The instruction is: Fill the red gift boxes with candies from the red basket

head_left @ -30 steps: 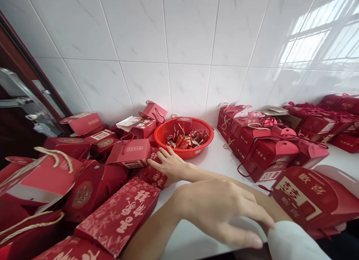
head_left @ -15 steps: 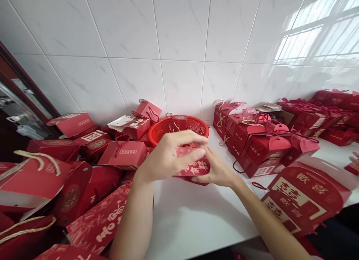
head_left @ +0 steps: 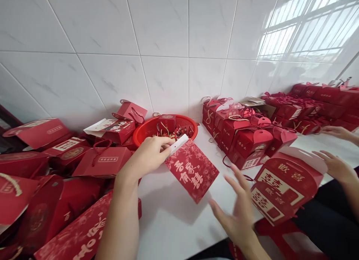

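Observation:
My left hand (head_left: pixel 154 153) pinches the white top edge of a red gift box (head_left: pixel 193 170) with pale flowers and white characters on its face. The box hangs tilted over the white table (head_left: pixel 164 230), its lower corner pointing toward me. Right of it, my right hand (head_left: pixel 238 207) is open, fingers spread and apart from the box. Just behind the box sits a round red plastic basket (head_left: pixel 137 135), holding small wrapped items and a small red box (head_left: pixel 167 122).
Red gift boxes (head_left: pixel 97 161) crowd the left side. Tied boxes (head_left: pixel 238 133) stand in rows at the right, against the tiled wall (head_left: pixel 165 80). Another person's hands (head_left: pixel 335 164) are at the far right, one by a large red box (head_left: pixel 286 181).
Both hands were around the red box near the basket. The left hand now holds it up by its top edge, nearer me, while the right hand has let go and moved away. The view shifted right.

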A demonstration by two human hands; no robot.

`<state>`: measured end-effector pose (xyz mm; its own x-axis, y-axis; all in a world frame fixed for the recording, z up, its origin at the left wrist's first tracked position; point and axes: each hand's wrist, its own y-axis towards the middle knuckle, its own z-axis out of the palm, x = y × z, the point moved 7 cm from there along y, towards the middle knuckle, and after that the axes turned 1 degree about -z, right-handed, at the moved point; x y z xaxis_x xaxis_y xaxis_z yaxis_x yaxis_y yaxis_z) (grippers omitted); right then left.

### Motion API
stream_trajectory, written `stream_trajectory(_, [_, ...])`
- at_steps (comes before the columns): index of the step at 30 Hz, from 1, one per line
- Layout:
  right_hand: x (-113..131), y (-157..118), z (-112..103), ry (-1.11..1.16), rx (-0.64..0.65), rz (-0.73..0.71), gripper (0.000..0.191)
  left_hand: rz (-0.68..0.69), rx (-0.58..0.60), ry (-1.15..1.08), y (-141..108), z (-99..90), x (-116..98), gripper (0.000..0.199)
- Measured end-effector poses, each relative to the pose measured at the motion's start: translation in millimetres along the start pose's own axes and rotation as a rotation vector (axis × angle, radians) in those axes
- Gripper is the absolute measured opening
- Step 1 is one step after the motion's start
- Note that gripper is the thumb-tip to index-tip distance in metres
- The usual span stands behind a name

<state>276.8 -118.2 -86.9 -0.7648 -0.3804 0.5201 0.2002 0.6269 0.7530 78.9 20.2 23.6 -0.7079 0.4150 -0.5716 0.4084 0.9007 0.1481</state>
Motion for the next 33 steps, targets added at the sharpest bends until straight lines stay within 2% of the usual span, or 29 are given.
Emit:
stream_trajectory(3, [-10.4, -33.8, -78.3, -0.152, -0.524, 0.056, 0.068, 0.015, -0.008, 0.030, 3.0, -0.9, 2.9, 0.028])
stream_trajectory(5, [-25.5, -47.7, -109.3, -0.267, -0.646, 0.114, 0.082, 0.022, 0.009, 0.043, 4.9, 0.9, 3.1, 0.028])
stream_trajectory(7, [-51.2, -53.6, -123.2, -0.335, -0.594, 0.271, 0.098, 0.022, 0.032, 0.054, 6.3, 3.5, 2.3, 0.029])
stream_trajectory(10, [-94.9, -61.3, -120.1, -0.178, -0.450, 0.542, 0.115, 0.020, 0.053, 0.075, 7.0, 6.0, 0.9, 0.031])
stream_trajectory(12, [-116.6, -62.2, -109.0, -0.025, -0.377, 0.648, 0.118, 0.022, 0.054, 0.087, 6.7, 6.2, 0.6, 0.031])
stream_trajectory(16, [-144.1, -47.4, -100.4, 0.054, -0.349, 0.673, 0.114, 0.021, 0.052, 0.098, 5.3, 5.3, 2.3, 0.032])
stream_trajectory(21, [-174.7, -26.5, -96.5, 0.137, -0.227, 0.705, 0.095, 0.019, 0.090, 0.099, 4.8, 7.7, 2.6, 0.034])
stream_trajectory(24, [-179.8, -23.3, -94.0, 0.145, -0.252, 0.727, 0.099, 0.010, 0.117, 0.092, 4.4, 10.0, 1.2, 0.033])
stream_trajectory(27, [-171.3, -22.8, -88.7, 0.066, -0.309, 0.741, 0.113, -0.023, 0.148, 0.103, 3.5, 12.4, 0.9, 0.032])
stream_trajectory(33, [-156.6, -24.5, -81.2, -0.015, -0.315, 0.688, 0.124, -0.037, 0.165, 0.113, 3.1, 14.2, 4.1, 0.033])
